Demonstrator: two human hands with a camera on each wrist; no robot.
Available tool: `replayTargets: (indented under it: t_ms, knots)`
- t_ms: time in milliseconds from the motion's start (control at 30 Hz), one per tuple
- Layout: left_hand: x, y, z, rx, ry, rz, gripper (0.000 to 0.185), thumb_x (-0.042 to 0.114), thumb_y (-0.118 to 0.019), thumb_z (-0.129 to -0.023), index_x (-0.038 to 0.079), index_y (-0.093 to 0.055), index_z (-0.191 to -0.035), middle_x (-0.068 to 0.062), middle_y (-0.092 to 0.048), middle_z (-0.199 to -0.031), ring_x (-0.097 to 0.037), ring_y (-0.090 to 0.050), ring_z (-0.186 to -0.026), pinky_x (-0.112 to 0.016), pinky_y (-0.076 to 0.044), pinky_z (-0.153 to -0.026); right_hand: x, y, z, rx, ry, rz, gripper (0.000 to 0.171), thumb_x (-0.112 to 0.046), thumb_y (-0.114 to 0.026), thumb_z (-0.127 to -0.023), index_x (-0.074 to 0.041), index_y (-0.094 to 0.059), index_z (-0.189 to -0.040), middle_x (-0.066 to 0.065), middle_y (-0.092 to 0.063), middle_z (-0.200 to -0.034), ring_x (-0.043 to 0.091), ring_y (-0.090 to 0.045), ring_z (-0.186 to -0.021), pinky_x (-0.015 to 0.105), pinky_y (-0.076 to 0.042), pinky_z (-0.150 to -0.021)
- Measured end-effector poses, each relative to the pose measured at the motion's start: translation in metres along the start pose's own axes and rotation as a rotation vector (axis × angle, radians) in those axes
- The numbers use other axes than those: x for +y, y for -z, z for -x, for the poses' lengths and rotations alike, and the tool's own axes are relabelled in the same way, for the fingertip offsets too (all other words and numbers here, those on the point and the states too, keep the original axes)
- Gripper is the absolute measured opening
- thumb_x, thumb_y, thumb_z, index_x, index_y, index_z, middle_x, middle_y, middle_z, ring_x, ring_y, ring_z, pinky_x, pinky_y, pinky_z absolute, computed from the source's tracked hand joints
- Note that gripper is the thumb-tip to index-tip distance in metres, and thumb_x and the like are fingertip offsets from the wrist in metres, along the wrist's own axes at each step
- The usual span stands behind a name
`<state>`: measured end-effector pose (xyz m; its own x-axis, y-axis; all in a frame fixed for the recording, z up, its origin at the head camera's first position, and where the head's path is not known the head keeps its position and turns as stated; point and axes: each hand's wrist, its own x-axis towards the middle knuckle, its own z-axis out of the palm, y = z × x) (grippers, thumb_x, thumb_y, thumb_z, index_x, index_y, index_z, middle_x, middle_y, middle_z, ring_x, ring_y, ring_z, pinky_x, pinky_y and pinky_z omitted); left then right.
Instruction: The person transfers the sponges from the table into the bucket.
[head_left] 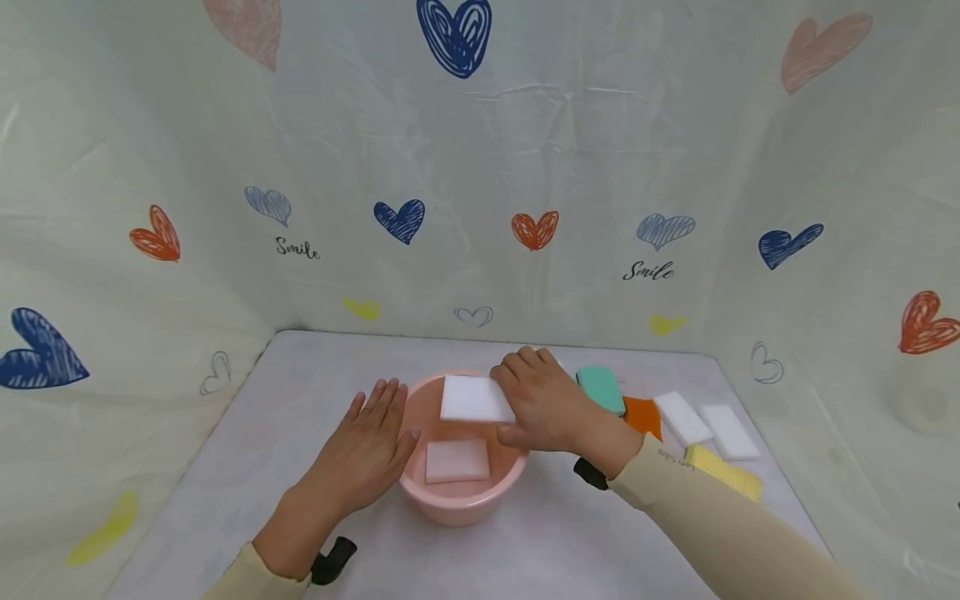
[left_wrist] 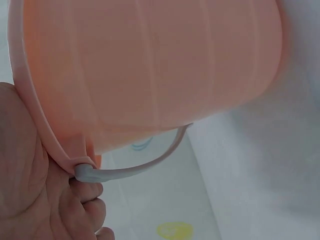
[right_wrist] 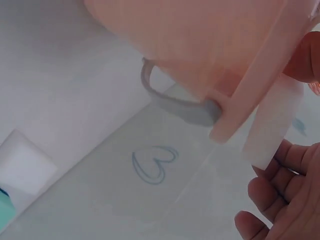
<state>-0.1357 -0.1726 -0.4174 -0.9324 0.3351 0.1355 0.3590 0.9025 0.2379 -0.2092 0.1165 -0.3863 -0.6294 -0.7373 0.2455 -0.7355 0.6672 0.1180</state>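
A pink bucket (head_left: 459, 502) with a grey handle (left_wrist: 125, 173) stands on the table between both hands. My right hand (head_left: 542, 400) grips a white sponge (head_left: 474, 398) by its right end, level over the bucket's mouth; in the right wrist view the sponge (right_wrist: 275, 122) sits beside the rim, between thumb and fingers. Inside the bucket lies another white sponge (head_left: 457, 461), tinted pink. My left hand (head_left: 367, 454) rests with straight fingers against the left side of the rim; in the left wrist view its palm (left_wrist: 25, 165) touches the rim near the handle joint.
Right of the bucket lie a green sponge (head_left: 601, 389), an orange sponge (head_left: 642, 416), two white sponges (head_left: 683, 418) and a yellow sponge (head_left: 723, 472). A white sheet printed with hearts (head_left: 480, 150) hangs around the table (head_left: 322, 367).
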Motion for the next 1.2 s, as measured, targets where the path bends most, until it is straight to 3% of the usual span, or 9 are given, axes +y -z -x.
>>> replayTargets:
  t_ms: [367,1200]
  knots:
    - [0.001,-0.002,-0.001,-0.053,0.028,0.035,0.07,0.043,-0.039,-0.114,-0.008,-0.03,-0.162,-0.028,-0.028,-0.17,-0.044,-0.022,-0.161,-0.062,-0.019,-0.13,-0.016,-0.019,-0.012,-0.139,0.047,-0.002,0.056,-0.05,-0.072,-0.089,-0.014,-0.062,-0.131,0.001,-0.066,-0.124,0.02,-0.054,-0.112,0.038,-0.044,-0.093]
    - [0.0,-0.004,-0.002,-0.03,0.03,-0.001,0.07,0.04,-0.046,-0.112,-0.008,-0.031,-0.162,-0.027,-0.03,-0.169,-0.042,-0.025,-0.16,-0.061,-0.021,-0.129,-0.019,-0.025,-0.02,-0.164,0.058,0.056,0.065,-0.052,-0.073,-0.09,-0.011,-0.062,-0.138,0.002,-0.065,-0.13,0.021,-0.052,-0.116,0.037,-0.042,-0.091]
